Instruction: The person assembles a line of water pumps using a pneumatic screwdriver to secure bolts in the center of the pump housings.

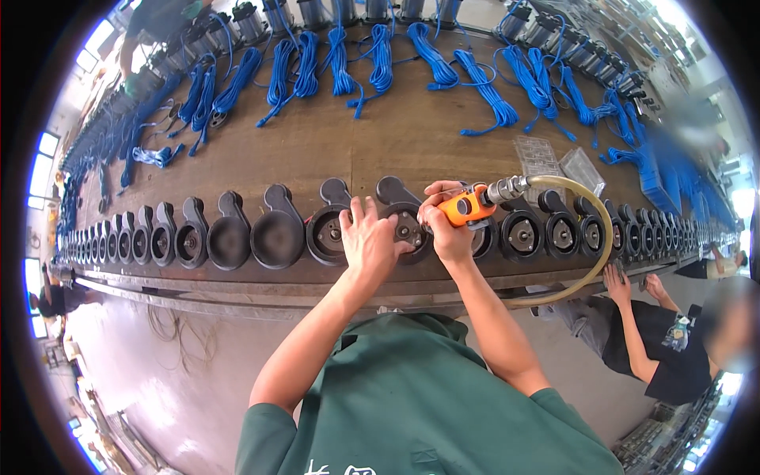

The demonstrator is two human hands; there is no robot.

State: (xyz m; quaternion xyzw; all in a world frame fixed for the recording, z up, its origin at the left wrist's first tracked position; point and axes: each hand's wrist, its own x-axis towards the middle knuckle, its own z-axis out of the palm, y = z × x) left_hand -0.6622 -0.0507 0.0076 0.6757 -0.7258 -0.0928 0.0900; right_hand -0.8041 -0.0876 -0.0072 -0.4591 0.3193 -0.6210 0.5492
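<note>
My right hand (448,237) is wrapped round an orange air tool (469,207), held over the row of parts. A metal coupling (507,188) joins the tool to a yellowish hose (608,229). The tool's working end is hidden by my hand. My left hand (366,244) has its fingers spread, lying between two round black housings. Its thumb reaches onto the right-hand housing (393,190), at the metal disc (407,230) inside. Left of that hand stands another black housing (334,191) with a metal centre.
Similar black housings (277,237) line the bench's near edge on both sides. Bundled blue cables (381,59) and metal cylinders (378,9) lie along the far side. Clear plastic trays (538,157) sit beyond the hose. A co-worker in black (657,340) is at the right.
</note>
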